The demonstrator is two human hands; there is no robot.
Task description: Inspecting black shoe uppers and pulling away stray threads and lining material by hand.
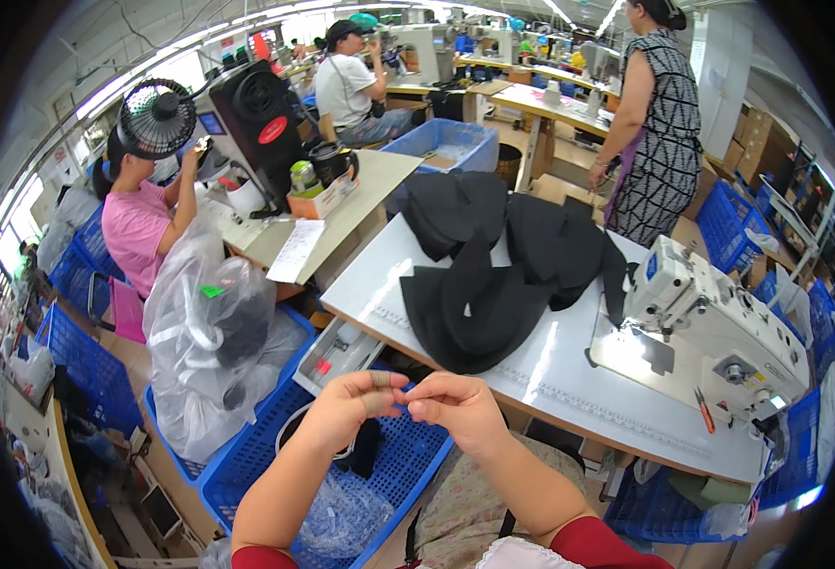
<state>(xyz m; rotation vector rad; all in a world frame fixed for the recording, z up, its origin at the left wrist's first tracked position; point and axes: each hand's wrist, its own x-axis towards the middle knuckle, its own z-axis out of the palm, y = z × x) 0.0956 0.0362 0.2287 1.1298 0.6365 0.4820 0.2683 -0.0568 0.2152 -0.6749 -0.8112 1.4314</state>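
Note:
My left hand [353,406] and my right hand [457,410] meet in front of the sewing table's near edge, above a blue basket. Tan bands [377,391] wrap two fingers of the left hand. The right thumb and forefinger pinch together right by the left fingertips; anything between them is too small to make out. Beyond my hands, black curved fabric pieces [479,318] lie in piles on the white tabletop [541,375]. A white sewing machine [721,327] stands at the right, with orange-handled snips [705,411] beside its base.
An open drawer [346,353] juts out under the table's left edge. Below it, the blue basket [223,498] holds clear plastic. A filled clear bag [204,351] stands left. Co-workers sit at the left [137,228] and back [346,85]; another person [659,123] stands behind the table.

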